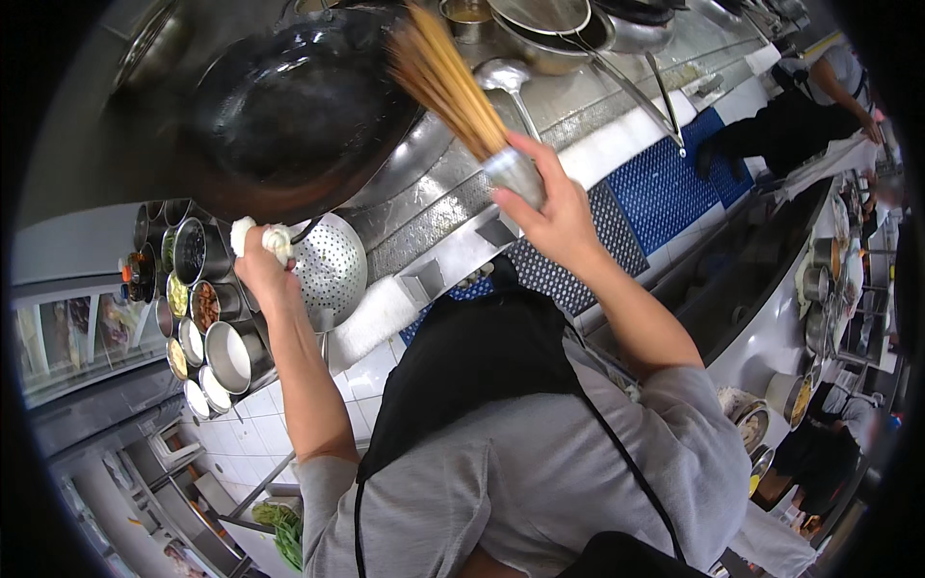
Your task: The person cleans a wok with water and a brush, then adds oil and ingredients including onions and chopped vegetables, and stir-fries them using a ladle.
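My right hand [553, 206] is closed around the bound handle of a bamboo wok brush [455, 94], whose bristles point up and left, slightly blurred, beside the wok's right rim. A large dark wok [296, 108], wet and shiny inside, is tilted at the upper left. My left hand [266, 267] grips a white cloth [278, 242] at the wok's near edge; the wok's handle seems to be within it, though the fingers hide it in part. Just right of that hand lies a perforated metal strainer [329, 267]. A steel ladle [504, 76] rests on the range beyond the brush.
Metal containers of ingredients [206, 303] stand left of my left hand. Pots with a mesh strainer [542, 11] are at the top. Long metal handles [643, 97] jut over the range edge. Two people [780, 130] [831, 448] are at the right, near a counter [780, 318].
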The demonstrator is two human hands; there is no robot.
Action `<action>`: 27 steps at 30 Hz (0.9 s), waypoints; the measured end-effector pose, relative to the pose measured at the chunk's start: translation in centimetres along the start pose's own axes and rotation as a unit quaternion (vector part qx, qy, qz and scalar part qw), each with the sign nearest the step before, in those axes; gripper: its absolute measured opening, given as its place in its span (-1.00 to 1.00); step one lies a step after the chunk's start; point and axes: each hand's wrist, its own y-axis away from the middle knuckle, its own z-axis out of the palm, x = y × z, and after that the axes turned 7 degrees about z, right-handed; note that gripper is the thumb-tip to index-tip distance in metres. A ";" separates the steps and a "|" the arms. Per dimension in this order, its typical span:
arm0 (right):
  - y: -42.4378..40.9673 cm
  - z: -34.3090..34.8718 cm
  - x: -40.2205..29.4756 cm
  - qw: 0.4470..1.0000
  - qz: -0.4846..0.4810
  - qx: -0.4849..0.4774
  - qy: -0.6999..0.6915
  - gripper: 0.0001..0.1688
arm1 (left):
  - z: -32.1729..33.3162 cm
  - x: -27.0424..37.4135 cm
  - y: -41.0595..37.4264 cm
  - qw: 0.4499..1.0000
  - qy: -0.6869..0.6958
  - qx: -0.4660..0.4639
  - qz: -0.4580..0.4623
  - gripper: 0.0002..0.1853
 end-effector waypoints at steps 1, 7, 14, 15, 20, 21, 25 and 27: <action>1.4 -0.1 3.2 0.996 0.045 0.001 0.079 -0.28 | 0.2 -0.2 -0.6 1.000 0.009 0.003 -0.021 -0.89; 3.6 -1.1 7.1 0.974 0.187 -0.007 0.124 -0.35 | 5.1 -3.8 -0.1 0.990 0.115 0.016 -0.084 -0.83; -5.0 -4.6 2.2 0.985 0.154 -0.065 -0.038 -0.40 | 10.8 -6.3 0.4 0.976 0.165 0.023 -0.140 -0.78; -7.6 -3.9 -0.6 0.996 0.027 -0.085 0.017 -0.38 | 11.2 -6.6 0.2 0.974 0.171 0.024 -0.148 -0.78; -20.1 3.4 -8.4 0.886 -0.111 -0.324 0.313 -0.36 | 12.4 -8.7 -0.7 0.970 0.187 0.075 -0.138 -0.73; -23.7 4.7 -7.2 0.840 -0.128 -0.377 0.368 -0.37 | 12.8 -7.7 -0.5 0.966 0.180 0.083 -0.164 -0.72; -38.1 10.2 -2.6 0.793 -0.107 -0.093 0.593 -0.46 | 12.8 -6.9 -0.1 0.971 0.145 0.014 -0.191 -0.70; -39.2 14.6 -3.3 0.930 -0.092 0.031 0.355 -0.43 | 11.8 -6.5 -0.7 0.971 0.121 -0.024 -0.206 -0.70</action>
